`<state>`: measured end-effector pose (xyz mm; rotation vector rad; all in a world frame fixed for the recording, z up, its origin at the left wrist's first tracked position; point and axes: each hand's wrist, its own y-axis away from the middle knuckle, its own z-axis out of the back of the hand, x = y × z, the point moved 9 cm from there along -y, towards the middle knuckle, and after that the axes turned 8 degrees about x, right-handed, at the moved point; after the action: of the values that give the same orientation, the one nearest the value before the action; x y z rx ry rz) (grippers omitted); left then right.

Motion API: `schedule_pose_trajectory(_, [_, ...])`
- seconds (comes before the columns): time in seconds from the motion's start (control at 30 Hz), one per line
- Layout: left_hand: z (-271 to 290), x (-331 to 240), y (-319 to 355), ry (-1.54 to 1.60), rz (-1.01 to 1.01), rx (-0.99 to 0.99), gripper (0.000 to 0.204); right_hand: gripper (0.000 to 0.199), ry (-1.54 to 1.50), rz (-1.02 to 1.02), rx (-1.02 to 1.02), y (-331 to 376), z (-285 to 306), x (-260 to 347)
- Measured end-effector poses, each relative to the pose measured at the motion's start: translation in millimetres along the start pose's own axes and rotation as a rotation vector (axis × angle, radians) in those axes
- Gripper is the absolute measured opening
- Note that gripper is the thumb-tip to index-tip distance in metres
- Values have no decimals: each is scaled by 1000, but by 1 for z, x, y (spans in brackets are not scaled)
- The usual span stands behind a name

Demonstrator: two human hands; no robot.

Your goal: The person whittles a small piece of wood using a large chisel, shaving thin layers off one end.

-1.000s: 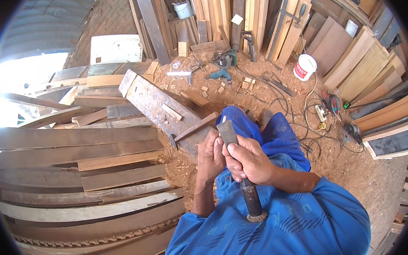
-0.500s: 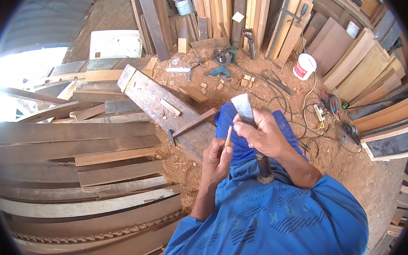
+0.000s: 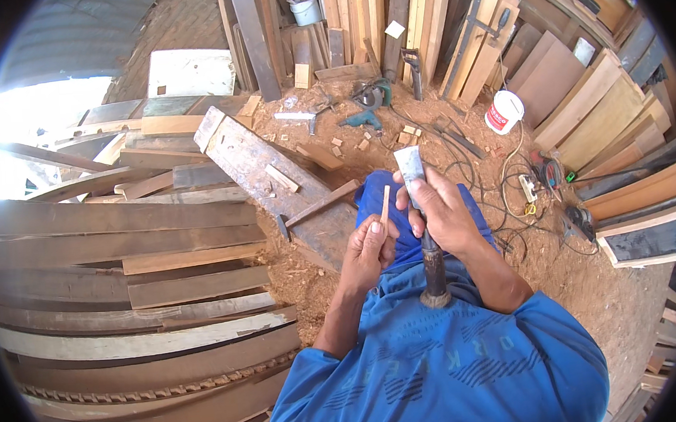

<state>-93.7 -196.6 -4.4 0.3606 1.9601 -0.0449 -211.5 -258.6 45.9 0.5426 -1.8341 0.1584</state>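
Between the fingers of my left hand (image 3: 371, 248) stands a thin, pointed wooden peg (image 3: 386, 206), tip upward. My right hand (image 3: 442, 208) is closed round the metal part of a broad chisel (image 3: 410, 165). Its flat blade points away from me, and the dark handle (image 3: 434, 271) runs back with its end against my shirt. Both hands are above my lap, close together; the peg is apart from the blade. On a long wooden plank bench (image 3: 315, 212) to the left lies a hammer (image 3: 318, 206), its head near the bench's edge.
Stacked boards (image 3: 122, 224) fill the left side. A green power drill (image 3: 362, 120), a circular power tool (image 3: 372, 93) and wood offcuts lie on shavings ahead. A white bucket (image 3: 504, 112) and tangled cables (image 3: 518, 177) are at right; upright planks (image 3: 357, 24) line the back.
The chisel has turned more upright, and my right hand has shifted slightly right. The peg now stands higher and straighter in my left hand. The hammer and bench have not moved.
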Motion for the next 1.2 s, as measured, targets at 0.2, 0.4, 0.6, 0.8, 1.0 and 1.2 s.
schedule_pose_trajectory(0.2, [19, -2, -6, 43, -31, -92, 33, 21, -527, -32, 67, 11, -28, -21])
schedule_pose_trajectory(0.4, [23, -34, -5, -476, -100, -217, 31, 22, -526, -267, 257, 30, -70, -32])
schedule_pose_trajectory(0.6, [13, -28, 12, -588, -141, -19, 29, 21, -468, -176, 246, 40, -59, -16])
schedule_pose_trajectory(0.8, [28, 10, 45, -409, 54, -80, 38, 20, -405, -7, 64, 49, -14, 25])
schedule_pose_trajectory(1.0, [20, -31, -5, -213, -186, -93, 28, 18, -566, -97, 128, 15, -34, -9])
schedule_pose_trajectory(1.2, [23, -26, -11, -221, -167, -110, 22, 18, -529, -228, 321, 22, -77, -18])
